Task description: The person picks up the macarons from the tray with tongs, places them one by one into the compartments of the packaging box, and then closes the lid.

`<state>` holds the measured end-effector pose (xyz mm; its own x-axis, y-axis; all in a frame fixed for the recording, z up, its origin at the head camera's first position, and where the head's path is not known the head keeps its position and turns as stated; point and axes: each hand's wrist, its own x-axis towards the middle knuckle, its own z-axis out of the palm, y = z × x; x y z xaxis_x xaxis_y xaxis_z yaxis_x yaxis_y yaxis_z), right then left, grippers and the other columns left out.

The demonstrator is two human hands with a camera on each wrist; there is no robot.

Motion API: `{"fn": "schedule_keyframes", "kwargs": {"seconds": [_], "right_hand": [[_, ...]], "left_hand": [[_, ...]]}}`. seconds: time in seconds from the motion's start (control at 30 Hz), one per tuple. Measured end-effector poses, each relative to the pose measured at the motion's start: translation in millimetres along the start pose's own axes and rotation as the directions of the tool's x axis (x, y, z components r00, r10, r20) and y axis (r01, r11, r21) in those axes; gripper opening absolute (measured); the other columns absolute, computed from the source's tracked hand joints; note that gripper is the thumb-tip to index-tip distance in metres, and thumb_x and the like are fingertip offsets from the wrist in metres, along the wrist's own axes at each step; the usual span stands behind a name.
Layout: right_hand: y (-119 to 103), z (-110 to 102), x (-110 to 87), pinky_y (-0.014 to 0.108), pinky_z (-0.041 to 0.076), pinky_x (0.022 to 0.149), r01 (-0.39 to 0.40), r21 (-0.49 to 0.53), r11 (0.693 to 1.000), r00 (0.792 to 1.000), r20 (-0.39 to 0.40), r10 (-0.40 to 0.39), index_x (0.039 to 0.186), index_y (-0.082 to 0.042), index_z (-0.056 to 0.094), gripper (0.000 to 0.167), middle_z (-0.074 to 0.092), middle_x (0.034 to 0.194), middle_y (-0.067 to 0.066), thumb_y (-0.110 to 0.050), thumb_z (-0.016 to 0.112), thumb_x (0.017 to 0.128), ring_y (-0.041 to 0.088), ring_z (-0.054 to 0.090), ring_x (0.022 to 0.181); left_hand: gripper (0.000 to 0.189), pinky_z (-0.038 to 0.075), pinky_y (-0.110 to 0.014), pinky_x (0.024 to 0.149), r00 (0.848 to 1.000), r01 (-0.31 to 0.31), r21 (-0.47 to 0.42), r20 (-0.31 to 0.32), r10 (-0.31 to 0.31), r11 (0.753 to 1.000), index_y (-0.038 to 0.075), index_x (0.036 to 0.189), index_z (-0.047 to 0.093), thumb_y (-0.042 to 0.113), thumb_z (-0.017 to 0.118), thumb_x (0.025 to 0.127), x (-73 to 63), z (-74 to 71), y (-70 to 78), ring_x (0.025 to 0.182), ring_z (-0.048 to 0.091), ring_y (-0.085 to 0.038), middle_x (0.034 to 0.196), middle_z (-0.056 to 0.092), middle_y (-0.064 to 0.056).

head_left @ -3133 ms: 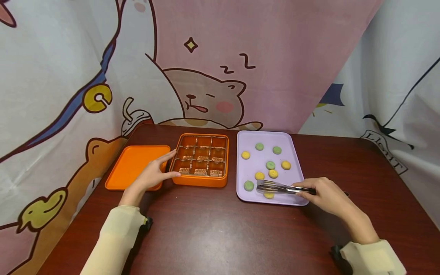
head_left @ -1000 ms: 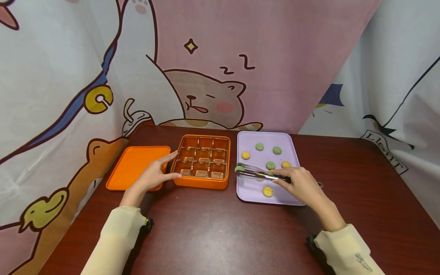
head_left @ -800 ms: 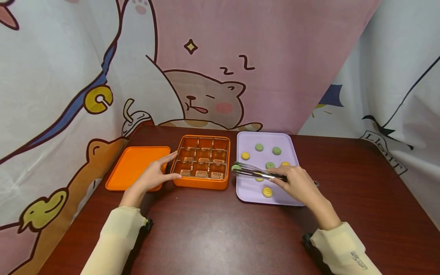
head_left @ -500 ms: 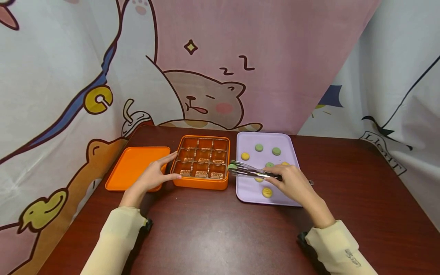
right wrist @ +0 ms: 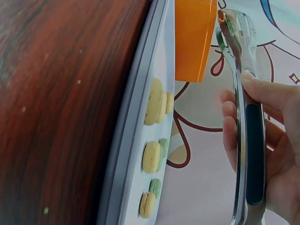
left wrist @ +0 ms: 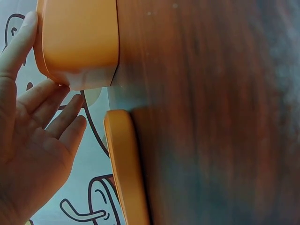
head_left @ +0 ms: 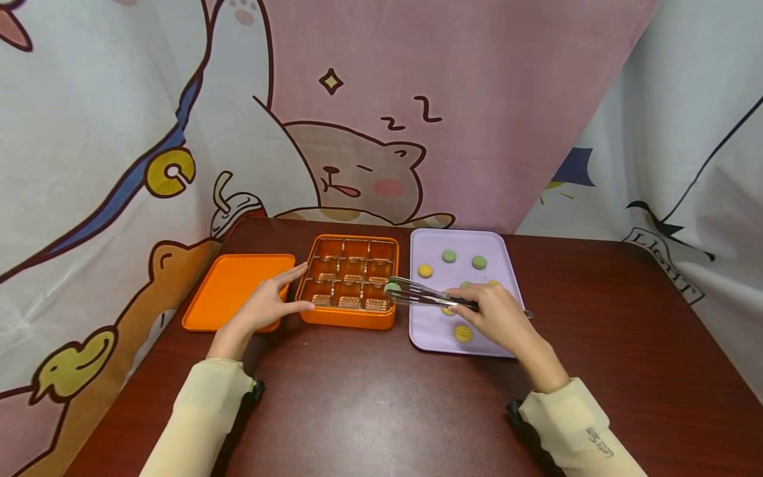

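Observation:
In the head view my left hand point(head_left: 260, 306) rests against the left side of an orange box point(head_left: 346, 318) with a clear insert of several compartments. Thumb and fingers are spread and fairly straight; the left wrist view shows fingertips touching the box wall point(left wrist: 82, 42). My right hand point(head_left: 493, 317) grips metal tongs point(head_left: 424, 295) with black handle grips point(right wrist: 254, 154). Between the tong tips is a green macaron point(head_left: 391, 288), above the box's right edge. Several green and yellow macarons lie on a lilac tray point(head_left: 432, 336); the hand and tongs partly cover some.
An orange lid point(head_left: 232, 291) lies flat to the left of the box, partly behind the left hand. Box and tray stand side by side with a narrow gap on the dark wooden table point(head_left: 369, 397). A patterned cloth point(head_left: 489, 119) hangs behind the table.
The tongs have taken the green macaron from the tray's near left corner. My right hand has carried it leftward, over the gap to the box's right edge. The left hand stays at the box.

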<state>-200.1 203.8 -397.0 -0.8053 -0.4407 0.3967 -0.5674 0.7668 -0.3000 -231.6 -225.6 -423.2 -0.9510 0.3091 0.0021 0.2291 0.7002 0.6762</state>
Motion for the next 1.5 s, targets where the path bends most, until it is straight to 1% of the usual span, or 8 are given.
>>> {"fn": "schedule_keyframes", "kwargs": {"seconds": [0.1,0.27,0.37,0.53,0.87,1.1,1.33,1.5], "right_hand": [[-2,2,2.4,0.024,0.035,0.057,0.025,0.02,0.999,1.0,-0.013,-0.024,0.105,-0.014,0.08,0.025,0.068,0.072,-0.009,-0.017,0.082,0.081,0.004,0.04,0.058],[-5,4,4.8,0.024,0.036,0.058,0.045,0.028,0.999,0.999,-0.03,-0.044,0.105,-0.011,0.08,0.026,0.073,0.077,-0.005,-0.017,0.083,0.08,0.003,0.044,0.058],[-7,4,5.8,0.024,0.037,0.059,0.026,0.033,0.999,1.0,-0.012,-0.026,0.106,-0.012,0.079,0.026,0.075,0.081,-0.003,-0.018,0.082,0.081,0.003,0.046,0.06],[-9,4,7.5,0.023,0.037,0.058,-0.004,0.043,0.999,1.0,0.031,0.003,0.109,-0.013,0.079,0.026,0.075,0.084,-0.002,-0.02,0.08,0.084,0.003,0.046,0.061],[-11,6,11.1,0.028,0.041,0.061,0.005,0.013,1.0,0.999,0.037,-0.006,0.11,-0.013,0.079,0.027,0.077,0.086,0.0,-0.022,0.079,0.084,0.004,0.049,0.061],[-12,7,12.6,0.024,0.04,0.057,-0.013,0.038,0.999,0.998,0.058,0.011,0.111,-0.011,0.078,0.027,0.077,0.09,0.003,-0.021,0.079,0.085,0.006,0.049,0.062],[-14,8,13.8,0.022,0.041,0.056,-0.034,0.063,0.997,0.997,0.073,0.029,0.112,-0.011,0.078,0.028,0.078,0.094,0.004,-0.02,0.079,0.085,0.007,0.051,0.064],[-15,8,13.6,0.021,0.04,0.055,-0.038,0.079,0.996,0.997,0.073,0.033,0.113,-0.01,0.077,0.029,0.078,0.093,0.004,-0.019,0.079,0.085,0.006,0.05,0.063]], "left_hand": [[0.09,0.025,-0.064,0.118,1.0,-0.003,0.006,0.0,0.003,1.0,0.017,0.158,0.032,0.041,0.079,0.084,0.3,0.1,-0.3,0.152,0.024,-0.038,0.165,0.029,-0.003],[0.091,0.026,-0.063,0.118,1.0,-0.007,0.009,0.001,0.007,1.0,0.018,0.158,0.032,0.044,0.078,0.083,0.7,0.2,-0.7,0.151,0.025,-0.038,0.165,0.029,-0.003],[0.091,0.026,-0.063,0.118,1.0,-0.007,0.01,0.001,0.007,1.0,0.017,0.157,0.033,0.045,0.078,0.083,0.8,0.3,-0.7,0.151,0.025,-0.038,0.165,0.029,-0.003],[0.091,0.026,-0.063,0.118,1.0,-0.006,0.017,0.0,0.006,1.0,0.017,0.157,0.033,0.044,0.078,0.083,0.7,0.2,-0.8,0.151,0.026,-0.038,0.165,0.029,-0.003],[0.091,0.026,-0.064,0.118,1.0,0.004,0.014,-0.003,-0.004,1.0,0.019,0.158,0.033,0.043,0.079,0.083,0.7,0.4,-1.5,0.151,0.025,-0.038,0.165,0.029,-0.001],[0.09,0.024,-0.064,0.118,1.0,0.004,0.008,0.0,-0.004,1.0,0.02,0.158,0.032,0.042,0.079,0.084,1.1,0.3,-1.1,0.152,0.024,-0.038,0.165,0.029,-0.002],[0.091,0.025,-0.064,0.118,1.0,-0.001,0.01,0.001,0.001,1.0,0.019,0.158,0.032,0.044,0.079,0.083,0.6,-0.4,-1.0,0.151,0.025,-0.038,0.165,0.029,-0.003],[0.091,0.025,-0.064,0.118,1.0,-0.002,0.008,0.0,0.002,1.0,0.019,0.158,0.032,0.043,0.079,0.084,0.4,-0.4,-1.0,0.151,0.025,-0.038,0.165,0.029,-0.004]]}}
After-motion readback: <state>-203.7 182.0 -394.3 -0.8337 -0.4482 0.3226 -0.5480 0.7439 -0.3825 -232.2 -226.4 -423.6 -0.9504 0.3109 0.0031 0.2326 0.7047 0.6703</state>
